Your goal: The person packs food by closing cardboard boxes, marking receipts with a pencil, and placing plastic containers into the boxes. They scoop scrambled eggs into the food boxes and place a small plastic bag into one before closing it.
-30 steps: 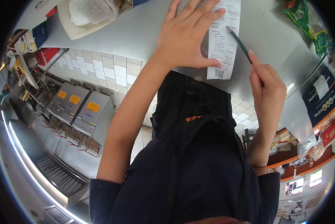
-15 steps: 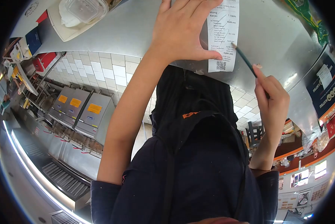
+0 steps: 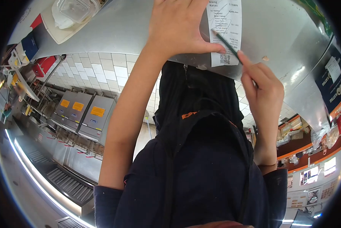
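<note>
A long printed receipt with a QR code at its near end lies on the metal counter, and thin looping pen strokes cross its print. Spread over the receipt's left edge is my left hand, its thumb stretched across the paper above the code. My right hand pinches a dark green pencil-like writing stick, which slants up to the left. Its tip sits over the item lines toward the receipt's left side.
A clear plastic container stands in a beige tray at the upper left. A small crumb lies right of the receipt. Dark printed boxes stand at the right, and a green packet is at the upper right.
The writing stick's tip has moved left across the receipt, from the price column to the item lines. My right hand went left with it, and my left hand stays spread on the paper.
</note>
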A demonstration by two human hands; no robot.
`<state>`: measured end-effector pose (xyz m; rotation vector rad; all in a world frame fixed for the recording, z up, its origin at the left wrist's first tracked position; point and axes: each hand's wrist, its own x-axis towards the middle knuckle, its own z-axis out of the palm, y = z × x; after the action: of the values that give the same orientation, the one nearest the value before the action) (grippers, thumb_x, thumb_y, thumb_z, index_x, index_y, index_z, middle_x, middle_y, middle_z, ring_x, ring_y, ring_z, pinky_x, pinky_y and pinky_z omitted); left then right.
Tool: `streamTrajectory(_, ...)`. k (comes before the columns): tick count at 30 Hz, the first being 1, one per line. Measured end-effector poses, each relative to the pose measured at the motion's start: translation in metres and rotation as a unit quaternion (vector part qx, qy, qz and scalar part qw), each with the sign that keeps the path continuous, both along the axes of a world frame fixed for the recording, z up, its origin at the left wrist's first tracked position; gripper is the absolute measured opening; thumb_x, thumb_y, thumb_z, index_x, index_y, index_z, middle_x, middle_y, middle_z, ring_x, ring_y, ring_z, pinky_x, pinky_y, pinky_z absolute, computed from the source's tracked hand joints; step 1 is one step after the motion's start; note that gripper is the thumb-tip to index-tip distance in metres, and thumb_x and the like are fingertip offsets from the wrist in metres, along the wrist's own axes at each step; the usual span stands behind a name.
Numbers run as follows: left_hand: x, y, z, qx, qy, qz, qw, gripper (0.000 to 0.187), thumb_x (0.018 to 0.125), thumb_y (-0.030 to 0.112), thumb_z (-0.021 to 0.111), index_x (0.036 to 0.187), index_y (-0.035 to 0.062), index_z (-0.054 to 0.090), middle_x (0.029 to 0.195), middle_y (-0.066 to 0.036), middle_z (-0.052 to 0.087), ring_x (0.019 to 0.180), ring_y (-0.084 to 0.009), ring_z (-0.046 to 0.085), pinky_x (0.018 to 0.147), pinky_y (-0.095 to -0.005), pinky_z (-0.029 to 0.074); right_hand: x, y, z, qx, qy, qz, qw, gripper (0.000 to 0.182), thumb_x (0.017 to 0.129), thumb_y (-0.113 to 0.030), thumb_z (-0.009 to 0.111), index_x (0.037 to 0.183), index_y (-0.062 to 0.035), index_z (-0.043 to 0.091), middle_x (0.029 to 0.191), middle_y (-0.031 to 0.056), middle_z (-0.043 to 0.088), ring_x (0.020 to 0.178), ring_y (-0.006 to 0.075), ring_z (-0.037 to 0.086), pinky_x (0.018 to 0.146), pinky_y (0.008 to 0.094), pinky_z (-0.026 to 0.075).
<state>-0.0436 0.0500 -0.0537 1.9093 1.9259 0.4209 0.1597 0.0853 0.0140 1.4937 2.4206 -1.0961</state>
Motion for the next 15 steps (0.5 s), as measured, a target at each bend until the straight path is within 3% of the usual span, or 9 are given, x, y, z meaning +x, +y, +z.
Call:
streamTrajectory(2,-0.002,0.003,-0.001,0.010,0.014,0.000,1.000,0.096,0.046,0.051,0.080,0.123,0.0058,0.045,0.144,-0.015,0.029,0.130,-0.0346,0.028,0.103,-0.0575,0.019,0.007,0.005,-0.003,-0.021,0.025,0.009,0.999,0.028,0.074,-0.001,0.064,0.099,-0.0109,0.069,0.071,0.0048,0.060,0.059,0.0184,0.057,0.055,0.0297,0.045)
streamTrajectory(3,-0.002,0.002,-0.004,0.025,-0.011,0.004,1.000,0.092,0.048,0.049,0.079,0.122,0.0059,0.046,0.141,-0.015,0.032,0.129,-0.0341,0.030,0.102,-0.0570,0.020,0.022,0.012,-0.011,-0.007,0.032,-0.021,0.999,0.026,0.077,-0.002,0.062,0.101,-0.0108,0.069,0.074,0.0043,0.062,0.060,0.0141,0.057,0.055,0.0283,0.044)
streamTrajectory(4,-0.002,0.001,-0.005,0.038,-0.033,0.010,0.999,0.087,0.051,0.047,0.079,0.121,0.0059,0.047,0.139,-0.014,0.036,0.129,-0.0335,0.032,0.101,-0.0564,0.022,0.030,0.021,-0.008,0.006,0.005,-0.056,0.998,0.028,0.086,-0.003,0.057,0.111,-0.0107,0.065,0.069,-0.0009,0.050,0.061,0.0035,0.038,0.052,0.0200,0.033)
streamTrajectory(5,-0.002,-0.003,-0.008,0.037,-0.015,0.015,0.999,0.087,0.051,0.047,0.079,0.121,0.0059,0.047,0.139,-0.014,0.036,0.129,-0.0335,0.032,0.101,-0.0564,0.022,0.038,0.028,-0.011,0.053,0.006,-0.093,0.994,0.027,0.087,-0.005,0.057,0.112,-0.0107,0.065,0.072,-0.0023,0.053,0.061,0.0027,0.038,0.051,0.0185,0.030)
streamTrajectory(7,-0.002,-0.007,-0.016,0.067,-0.065,0.037,0.995,0.097,0.047,0.064,0.072,0.125,0.0120,0.048,0.142,-0.004,0.034,0.131,-0.0236,0.030,0.106,-0.0539,0.017,0.042,0.041,-0.015,0.102,-0.002,-0.131,0.986,0.024,0.086,-0.006,0.058,0.107,-0.0116,0.067,0.072,0.0021,0.058,0.065,0.0058,0.048,0.057,0.0209,0.039)
streamTrajectory(8,0.000,-0.005,-0.015,0.069,-0.072,0.040,0.994,0.097,0.046,0.063,0.074,0.125,0.0132,0.047,0.142,-0.007,0.035,0.129,-0.0274,0.033,0.105,-0.0547,0.017,0.050,0.045,-0.021,0.107,-0.032,-0.115,0.987,0.028,0.085,-0.008,0.060,0.112,-0.0129,0.065,0.091,0.0056,0.062,0.076,0.0110,0.055,0.067,0.0252,0.043)
streamTrajectory(10,0.004,-0.004,-0.015,0.081,-0.058,0.049,0.994,0.098,0.045,0.062,0.076,0.126,0.0144,0.046,0.141,-0.009,0.036,0.127,-0.0312,0.036,0.104,-0.0556,0.018,0.044,0.047,-0.026,0.243,-0.041,-0.015,0.969,0.035,0.084,-0.012,0.061,0.119,-0.0135,0.060,0.116,0.0115,0.056,0.096,0.0212,0.056,0.083,0.0327,0.043)
streamTrajectory(13,-0.001,-0.015,0.001,0.133,-0.081,0.047,0.987,0.092,0.049,0.060,0.076,0.125,0.0162,0.048,0.140,-0.014,0.035,0.126,-0.0343,0.035,0.104,-0.0528,0.021,0.013,0.041,-0.011,0.256,0.053,-0.048,0.964,0.040,0.082,-0.013,0.063,0.122,-0.0131,0.057,0.128,0.0153,0.046,0.110,0.0287,0.050,0.092,0.0377,0.040)
streamTrajectory(15,-0.007,-0.023,0.005,0.255,-0.099,0.044,0.961,0.084,0.057,0.056,0.075,0.124,0.0118,0.049,0.134,-0.018,0.037,0.125,-0.0357,0.034,0.100,-0.0510,0.025,-0.009,0.035,0.002,0.226,0.091,-0.027,0.970,0.039,0.082,-0.013,0.063,0.121,-0.0120,0.057,0.127,0.0154,0.047,0.113,0.0297,0.049,0.093,0.0382,0.039)
